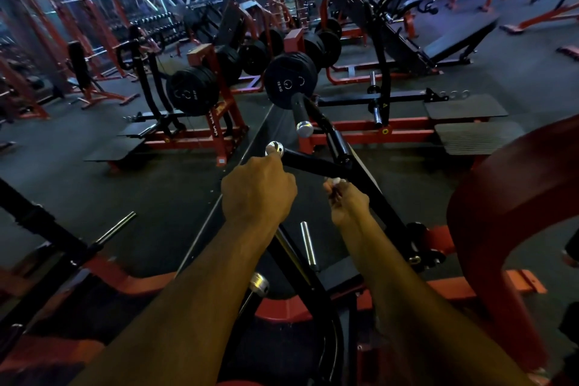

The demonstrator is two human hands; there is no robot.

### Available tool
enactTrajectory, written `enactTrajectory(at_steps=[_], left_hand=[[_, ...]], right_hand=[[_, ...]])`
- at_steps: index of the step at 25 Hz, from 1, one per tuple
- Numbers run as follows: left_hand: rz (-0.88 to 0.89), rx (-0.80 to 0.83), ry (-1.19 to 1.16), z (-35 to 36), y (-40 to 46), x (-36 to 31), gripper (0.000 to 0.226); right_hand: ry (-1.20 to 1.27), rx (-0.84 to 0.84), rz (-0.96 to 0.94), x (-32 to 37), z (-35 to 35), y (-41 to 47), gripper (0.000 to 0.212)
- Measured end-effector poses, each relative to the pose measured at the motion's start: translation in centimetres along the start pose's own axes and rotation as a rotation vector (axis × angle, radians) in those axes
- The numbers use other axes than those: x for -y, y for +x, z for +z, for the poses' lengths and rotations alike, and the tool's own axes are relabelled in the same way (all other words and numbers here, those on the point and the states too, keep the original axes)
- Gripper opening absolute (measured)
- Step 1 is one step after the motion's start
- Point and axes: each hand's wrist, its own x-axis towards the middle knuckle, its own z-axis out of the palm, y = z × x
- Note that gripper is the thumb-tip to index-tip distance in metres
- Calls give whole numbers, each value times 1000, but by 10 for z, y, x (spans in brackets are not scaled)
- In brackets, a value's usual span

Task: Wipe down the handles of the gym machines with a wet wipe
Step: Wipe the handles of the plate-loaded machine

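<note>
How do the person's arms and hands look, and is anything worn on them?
Both forearms are bare to the bottom edge of the picture; no sleeves show. The left hand and the right hand wear no gloves. I see no watch, band or ring, though the dim light could hide a small one.

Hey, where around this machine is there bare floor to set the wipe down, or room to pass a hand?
Bare dark floor lies left of the left hand, bordered by the loose steel bar. A smaller patch sits between the forearms, beside the short chrome peg. Crowded: around the right hand, where black handle tubes converge.
</note>
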Motion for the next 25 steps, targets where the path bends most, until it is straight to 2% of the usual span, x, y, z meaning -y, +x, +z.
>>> enactTrajectory(at_steps=[3, 6, 10, 15, 20, 22, 25], left_hand=[[-18, 8, -50, 0, 0, 0, 54], [-61, -4, -153, -6, -2, 0, 43], [-110, 0, -227, -13, -2, -1, 38], [-118, 4, -246, -8, 0, 2, 40], [-114, -9, -187, -8, 0, 0, 41], [-111, 1, -187, -7, -1, 0, 38], [-109, 6, -189, -8, -1, -2, 35]], right_hand=[[61, 8, 76, -3, 9, -5, 14], [76, 86, 167, -8, 22, -20, 18], [64, 154, 183, -8, 32, -35, 21], [135, 74, 134, -11, 23, -26, 11], [299, 206, 192, -28, 31, -34, 10], [240, 296, 214, -31, 37, -45, 10], [39, 470, 195, -25, 39, -57, 31]])
